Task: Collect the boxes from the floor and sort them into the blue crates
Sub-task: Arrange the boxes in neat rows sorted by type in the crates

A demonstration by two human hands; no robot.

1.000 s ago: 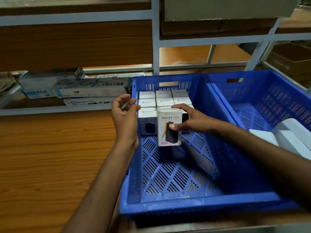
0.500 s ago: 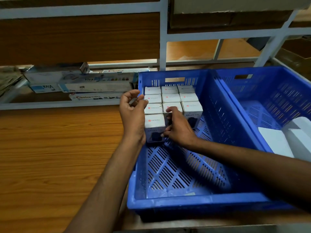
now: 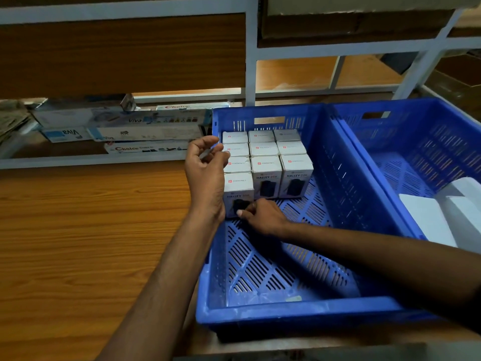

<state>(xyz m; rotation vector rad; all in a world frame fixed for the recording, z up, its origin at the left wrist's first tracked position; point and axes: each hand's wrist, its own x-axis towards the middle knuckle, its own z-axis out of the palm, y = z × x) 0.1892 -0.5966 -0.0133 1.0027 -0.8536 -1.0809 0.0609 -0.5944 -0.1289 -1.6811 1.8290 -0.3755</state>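
Head view, right hand (image 3: 263, 217) hides front box (image 3: 238, 190) base

The crate (image 3: 346, 178) in front of me is bright blue, its floor cut with dark slots in slanting rows, and the second crate (image 3: 416, 142) beside it is the same blue. The boxes (image 3: 266, 162) in it are white with a small red logo on top, grey lettering and a black picture on the front. The shelf (image 3: 78, 243) is orange-brown wood grain, its frame (image 3: 251, 56) pale grey-blue.
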